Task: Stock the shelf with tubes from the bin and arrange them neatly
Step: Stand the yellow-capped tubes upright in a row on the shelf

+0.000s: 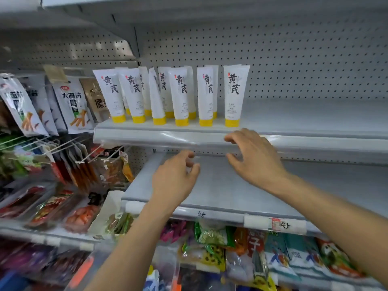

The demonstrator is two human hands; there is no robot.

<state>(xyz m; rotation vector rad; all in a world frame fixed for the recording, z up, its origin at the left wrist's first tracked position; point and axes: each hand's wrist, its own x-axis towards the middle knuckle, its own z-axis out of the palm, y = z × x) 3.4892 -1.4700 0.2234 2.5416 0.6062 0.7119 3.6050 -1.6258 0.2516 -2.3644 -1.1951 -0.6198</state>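
Observation:
Several white tubes (181, 95) with yellow caps stand cap-down in two rows on the left part of the grey upper shelf (294, 122). The rightmost tube (234, 95) stands a little apart; one tube (156, 99) in the middle leans. My right hand (252, 156) hovers in front of the shelf's front rail, just below the rightmost tube, fingers loosely spread and holding nothing. Lower and to the left, my left hand (176, 177) floats over the lower shelf (231, 185), fingers relaxed and empty. No bin is in view.
Snack packets (71, 106) hang on pegs at the left, right beside the tubes. Packaged foods (262, 253) fill the bottom shelves. Perforated back panels (273, 59) rise behind the shelves. A price rail with tags (281, 224) fronts the lower shelf.

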